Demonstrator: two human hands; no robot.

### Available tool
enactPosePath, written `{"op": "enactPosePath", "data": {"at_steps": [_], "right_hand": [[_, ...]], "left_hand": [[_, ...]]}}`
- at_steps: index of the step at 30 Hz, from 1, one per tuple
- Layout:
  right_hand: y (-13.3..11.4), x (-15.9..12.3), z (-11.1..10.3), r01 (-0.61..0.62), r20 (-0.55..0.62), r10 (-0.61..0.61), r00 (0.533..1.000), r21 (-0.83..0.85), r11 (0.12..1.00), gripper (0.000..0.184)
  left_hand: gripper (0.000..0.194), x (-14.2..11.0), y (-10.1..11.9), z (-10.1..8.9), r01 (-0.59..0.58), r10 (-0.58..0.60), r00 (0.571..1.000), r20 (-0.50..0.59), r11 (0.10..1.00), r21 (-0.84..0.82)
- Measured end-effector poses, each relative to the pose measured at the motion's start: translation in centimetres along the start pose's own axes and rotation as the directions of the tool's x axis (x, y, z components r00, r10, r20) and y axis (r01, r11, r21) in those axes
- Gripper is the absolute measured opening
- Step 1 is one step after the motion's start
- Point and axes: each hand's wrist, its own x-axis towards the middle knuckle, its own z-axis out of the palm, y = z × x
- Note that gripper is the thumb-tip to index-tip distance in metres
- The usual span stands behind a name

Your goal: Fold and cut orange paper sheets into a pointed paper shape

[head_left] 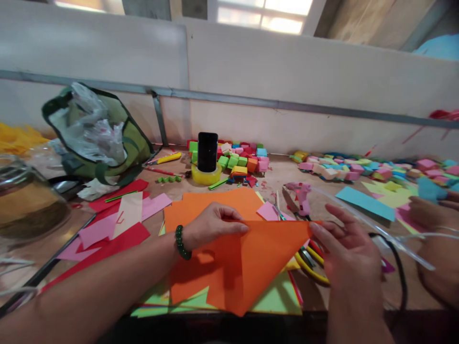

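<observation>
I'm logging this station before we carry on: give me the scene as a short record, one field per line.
Left hand: grips the top edge of an orange sheet
Right hand: pinches that sheet's right corner
Under the sheet: more orange paper, with green sheets beneath
Behind: phone, upright at a yellow tape roll
Right side: pink glue gun; co-worker's hand
Left side: green bag holding clear plastic

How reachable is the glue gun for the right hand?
Likely yes: the glue gun lies beyond the right hand, with nothing evident between, though that hand is holding the orange paper.
</observation>
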Motion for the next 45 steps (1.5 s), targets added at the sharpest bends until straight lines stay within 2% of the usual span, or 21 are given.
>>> {"op": "enactPosePath", "data": {"at_steps": [6, 12, 17, 19, 21, 23, 25, 30, 33, 36, 39, 41, 45], "right_hand": [[0.3, -0.2, -0.3, 0.079, -0.028, -0.08, 0.996, -0.015, 0.997, 0.055], [0.4, -0.6, 0.1, 0.172, -0.078, -0.178, 0.981, -0.082, 0.982, 0.053], [0.8, -0.7, 0.3, 0.206, -0.04, -0.215, 0.976, -0.156, 0.966, 0.049], [0.9, -0.9, 0.6, 0.144, 0.004, -0.145, 0.989, -0.135, 0.98, 0.05], [1.0, -1.3, 1.0, -0.006, 0.092, 0.013, 0.996, -0.072, 0.997, 0.057], [0.9, -1.9, 1.6, -0.167, 0.191, 0.168, 0.967, -0.021, 0.986, 0.066], [0.9, -2.6, 2.0, -0.266, 0.269, 0.256, 0.928, 0.002, 0.964, 0.07], [1.1, -3.2, 1.7, -0.364, 0.402, 0.323, 0.857, 0.028, 0.931, 0.063], [1.4, -3.1, 1.6, -0.391, 0.381, 0.367, 0.848, -0.017, 0.92, 0.053], [1.5, -3.2, 2.3, -0.36, 0.271, 0.357, 0.894, -0.039, 0.932, 0.046], [1.3, -3.6, 3.2, -0.324, 0.215, 0.325, 0.921, -0.041, 0.945, 0.048], [1.0, -3.8, 3.6, -0.343, 0.227, 0.342, 0.912, -0.033, 0.939, 0.047], [0.7, -3.5, 3.3, -0.424, 0.269, 0.421, 0.866, -0.05, 0.904, 0.044]], "left_hand": [[0.028, -0.2, 0.0, 0.1, -0.051, 0.046, 0.998, 0.045, 0.992, 0.115], [0.039, -0.7, 0.8, 0.1, -0.072, 0.062, 0.994, 0.088, 0.991, 0.115], [0.027, -0.2, 0.1, 0.3, -0.057, 0.05, 0.992, 0.115, 0.997, 0.061], [0.024, 0.0, -0.4, 0.5, -0.033, 0.029, 0.995, 0.098, 0.998, 0.045], [0.024, 0.1, -0.8, 0.5, 0.0, -0.002, 0.997, 0.075, 1.0, 0.022], [0.025, 0.1, -1.1, 0.5, 0.017, -0.015, 0.998, 0.056, 1.0, -0.021], [0.026, 0.1, -1.2, 0.5, 0.008, -0.005, 0.999, 0.037, 0.996, -0.09], [0.028, 0.1, -1.4, 0.7, 0.012, -0.016, 1.0, -0.011, 0.966, -0.259], [0.027, 0.0, -1.3, 1.0, -0.023, 0.02, 1.0, -0.015, 0.971, -0.236], [0.028, -0.3, -1.0, 1.6, -0.031, 0.038, 0.999, 0.038, 0.988, -0.153], [0.027, -0.6, -0.8, 1.9, -0.026, 0.031, 0.997, 0.069, 0.997, -0.074], [0.025, -0.6, -0.7, 1.9, -0.03, 0.034, 0.998, 0.061, 0.998, -0.057], [0.023, -0.4, -0.7, 1.8, -0.012, 0.017, 0.999, 0.043, 0.993, -0.114]]}}
